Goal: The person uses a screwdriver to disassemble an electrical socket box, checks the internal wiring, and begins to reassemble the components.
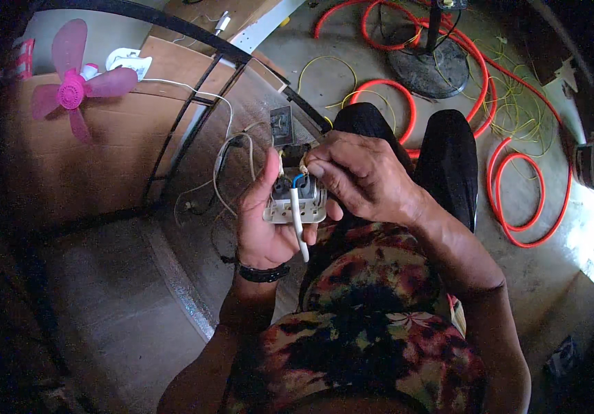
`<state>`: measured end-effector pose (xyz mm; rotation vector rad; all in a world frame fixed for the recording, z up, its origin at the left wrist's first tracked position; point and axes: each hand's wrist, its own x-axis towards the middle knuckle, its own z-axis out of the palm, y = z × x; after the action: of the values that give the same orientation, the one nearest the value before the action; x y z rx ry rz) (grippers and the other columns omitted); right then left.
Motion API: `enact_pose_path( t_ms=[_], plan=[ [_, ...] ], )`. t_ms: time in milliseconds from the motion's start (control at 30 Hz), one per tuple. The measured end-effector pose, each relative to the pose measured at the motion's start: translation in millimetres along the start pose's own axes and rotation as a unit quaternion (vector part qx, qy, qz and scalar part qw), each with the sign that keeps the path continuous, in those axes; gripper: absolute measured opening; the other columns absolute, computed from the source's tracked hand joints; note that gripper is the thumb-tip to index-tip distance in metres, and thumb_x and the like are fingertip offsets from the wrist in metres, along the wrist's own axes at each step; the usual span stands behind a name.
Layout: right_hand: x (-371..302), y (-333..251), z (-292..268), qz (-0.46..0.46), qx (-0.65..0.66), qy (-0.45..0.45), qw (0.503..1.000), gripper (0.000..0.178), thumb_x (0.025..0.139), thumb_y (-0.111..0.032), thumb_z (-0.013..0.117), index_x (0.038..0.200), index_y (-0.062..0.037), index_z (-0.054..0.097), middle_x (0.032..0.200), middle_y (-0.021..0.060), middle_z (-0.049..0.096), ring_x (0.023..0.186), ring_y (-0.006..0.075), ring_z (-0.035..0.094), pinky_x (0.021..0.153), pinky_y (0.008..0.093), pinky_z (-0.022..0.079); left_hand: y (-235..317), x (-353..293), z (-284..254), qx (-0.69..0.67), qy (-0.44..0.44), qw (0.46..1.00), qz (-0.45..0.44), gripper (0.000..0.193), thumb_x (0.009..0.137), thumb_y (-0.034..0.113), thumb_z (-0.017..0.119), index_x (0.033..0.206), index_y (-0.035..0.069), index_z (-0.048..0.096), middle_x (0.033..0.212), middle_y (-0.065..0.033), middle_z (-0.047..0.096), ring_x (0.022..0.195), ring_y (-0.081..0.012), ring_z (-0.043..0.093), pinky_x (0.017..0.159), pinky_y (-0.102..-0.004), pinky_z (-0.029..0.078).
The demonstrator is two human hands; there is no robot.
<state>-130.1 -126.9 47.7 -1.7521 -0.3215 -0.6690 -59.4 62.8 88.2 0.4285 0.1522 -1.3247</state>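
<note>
My left hand [261,224] is closed round a pale electrical socket unit [278,213], its thumb along the left side and its fingers beneath. The wiring side faces up, with dark terminal parts showing. A short white sheathed cable [298,219] lies across the unit, its lower end hanging over the edge. From its upper end a blue wire [298,179] bends to the right. At the unit's upper right my right hand [376,176] pinches a whitish wire end [304,166]; the fingers partly hide it. Another pale wire [281,164] stands up near my left thumb.
A pink fan blade [71,91] rests on brown cardboard [124,114] at the left, behind a black metal frame [183,134]. A grey wall plate [281,124] lies beyond my hands. Orange hose [407,110] and thin yellow wire coil round a black stand base [429,72] at the far right.
</note>
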Motion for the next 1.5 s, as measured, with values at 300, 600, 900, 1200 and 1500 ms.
enact_pose_path(
  t_ms=[300,600,900,1200,1500],
  plan=[
    [-2.0,1.4,-0.7,0.015,0.037,-0.004,0.999,0.011,0.095,-0.01,0.063,0.098,0.0007,0.065,0.09,0.0148,0.067,0.083,0.0321,0.067,0.071,0.039,0.053,-10.3,3.4,9.5,0.038,0.031,0.997,0.066,0.068,0.102,0.06,0.031,0.128,0.001,0.053,0.106,-0.0258,0.067,0.089,-0.0465,0.069,0.049,-0.044,0.063],
    [-2.1,-0.5,-3.9,0.003,0.034,-0.012,0.999,0.014,0.095,-0.011,0.064,0.102,0.001,0.065,0.094,0.0143,0.066,0.083,0.0307,0.066,0.071,0.0383,0.052,-12.9,3.8,10.1,0.089,0.053,0.99,0.096,0.066,0.103,0.057,0.034,0.13,0.0,0.053,0.112,-0.0221,0.065,0.092,-0.0436,0.069,0.05,-0.043,0.063],
    [-4.1,-1.1,-6.0,-0.022,0.024,0.021,0.999,0.014,0.088,-0.005,0.069,0.102,0.0006,0.067,0.093,0.0137,0.065,0.086,0.032,0.065,0.074,0.0397,0.054,-25.3,6.2,19.0,0.3,0.15,0.915,0.225,0.062,0.102,0.057,0.038,0.129,0.003,0.054,0.108,-0.0168,0.067,0.083,-0.0296,0.071,0.051,-0.0399,0.062],
    [-11.2,-6.0,0.9,0.027,0.065,0.03,0.997,0.014,0.09,-0.004,0.067,0.103,0.0016,0.068,0.092,0.0151,0.064,0.083,0.0321,0.064,0.074,0.0404,0.052,-27.4,7.8,19.0,0.336,0.17,0.882,0.284,0.091,0.091,0.08,0.026,0.127,0.001,0.053,0.104,-0.01,0.067,0.079,-0.0183,0.07,0.053,-0.0352,0.063],
    [-11.8,-9.0,7.0,0.143,0.163,0.038,0.975,0.016,0.097,-0.015,0.064,0.098,0.0016,0.067,0.086,0.01,0.064,0.078,0.0166,0.065,0.068,0.0338,0.052,-31.3,11.0,21.5,0.429,0.242,0.82,0.29,0.09,0.091,0.081,0.026,0.132,0.004,0.049,0.102,-0.0085,0.066,0.077,-0.0176,0.068,0.049,-0.0305,0.06]
  ],
)
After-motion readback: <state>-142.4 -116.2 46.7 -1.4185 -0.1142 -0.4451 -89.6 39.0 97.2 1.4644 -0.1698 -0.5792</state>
